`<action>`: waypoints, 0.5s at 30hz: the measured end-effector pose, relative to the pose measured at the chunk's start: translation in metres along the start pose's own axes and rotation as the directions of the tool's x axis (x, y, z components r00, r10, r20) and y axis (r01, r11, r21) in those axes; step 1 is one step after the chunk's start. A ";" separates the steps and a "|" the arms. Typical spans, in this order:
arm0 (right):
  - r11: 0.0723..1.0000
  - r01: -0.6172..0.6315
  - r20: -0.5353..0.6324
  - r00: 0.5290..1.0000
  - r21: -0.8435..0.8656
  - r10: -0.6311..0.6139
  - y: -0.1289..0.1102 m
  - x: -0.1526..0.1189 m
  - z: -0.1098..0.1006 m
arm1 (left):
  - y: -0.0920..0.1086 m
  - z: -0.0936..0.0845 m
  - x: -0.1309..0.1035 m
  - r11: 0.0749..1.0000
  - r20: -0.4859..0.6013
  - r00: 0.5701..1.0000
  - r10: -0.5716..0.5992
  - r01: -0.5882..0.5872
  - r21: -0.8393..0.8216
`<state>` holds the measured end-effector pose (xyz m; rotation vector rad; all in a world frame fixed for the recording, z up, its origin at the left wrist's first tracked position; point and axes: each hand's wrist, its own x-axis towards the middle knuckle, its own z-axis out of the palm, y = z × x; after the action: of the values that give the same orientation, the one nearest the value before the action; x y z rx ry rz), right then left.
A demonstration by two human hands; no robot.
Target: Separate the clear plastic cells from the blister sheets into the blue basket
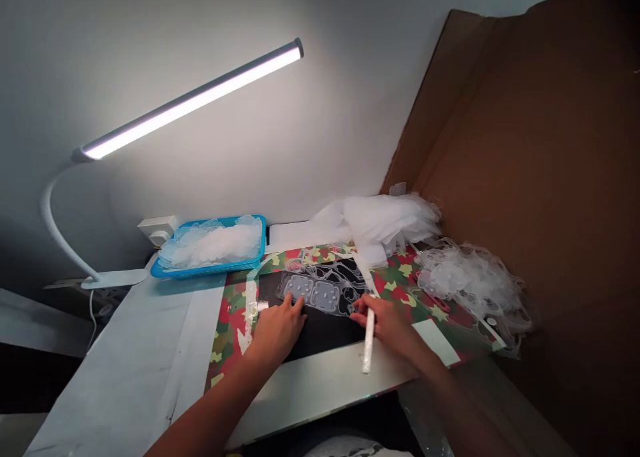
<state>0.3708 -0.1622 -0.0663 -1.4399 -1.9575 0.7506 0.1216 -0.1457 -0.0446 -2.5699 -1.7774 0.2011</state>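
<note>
A translucent moulded sheet (324,296) with two rounded panels and cut-out loops lies on a black mat (320,334). My left hand (281,325) rests at its left end, fingers stretched out and the tips pressing on the left panel. At the right end, my right hand (380,317) is closed round a white-wrapped stick-like tool (369,344), whose tail points toward me. Its fingertips are at the sheet's right edge; the tool's working tip is hidden. Thin clear offcut strands (320,268) trail along the far side of the sheet.
A blue basket (210,270) of translucent pieces stands at back left, beside a clip lamp (193,100). White film sheets (385,217) are piled at the back. A tangled heap of clear scraps (470,280) lies at right, before a cardboard wall (530,164).
</note>
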 end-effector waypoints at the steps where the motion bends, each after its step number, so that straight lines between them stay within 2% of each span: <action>1: 0.996 -0.049 -0.034 0.998 0.068 0.051 0.000 -0.002 -0.005 | 0.000 0.000 -0.001 1.000 -0.004 1.000 0.011 -0.011 0.000; 4: 0.934 -0.051 -0.113 0.989 0.355 0.097 -0.009 -0.001 -0.020 | 0.002 0.004 -0.004 0.992 -0.031 0.992 0.122 -0.123 -0.028; 6: 0.898 -0.030 -0.123 0.988 0.440 0.093 -0.019 0.007 -0.022 | 0.004 0.010 -0.009 0.977 -0.035 0.978 0.205 -0.207 -0.055; 8: 0.917 -0.034 -0.061 0.996 0.398 0.064 -0.027 0.020 -0.016 | 0.006 0.018 -0.014 0.971 -0.032 0.973 0.230 -0.231 -0.068; 11: 0.959 -0.026 0.064 0.998 0.282 0.008 -0.031 0.038 0.004 | 0.007 0.028 -0.018 0.973 -0.047 0.977 0.208 -0.211 -0.092; 15: 0.986 0.022 0.089 0.995 0.164 -0.037 -0.023 0.047 0.031 | 0.007 0.033 -0.019 0.971 -0.062 0.983 0.175 -0.183 -0.152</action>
<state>0.3218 -0.1255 -0.0642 -1.2971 -1.9322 0.9555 0.1175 -0.1676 -0.0757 -2.8196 -1.6058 0.0001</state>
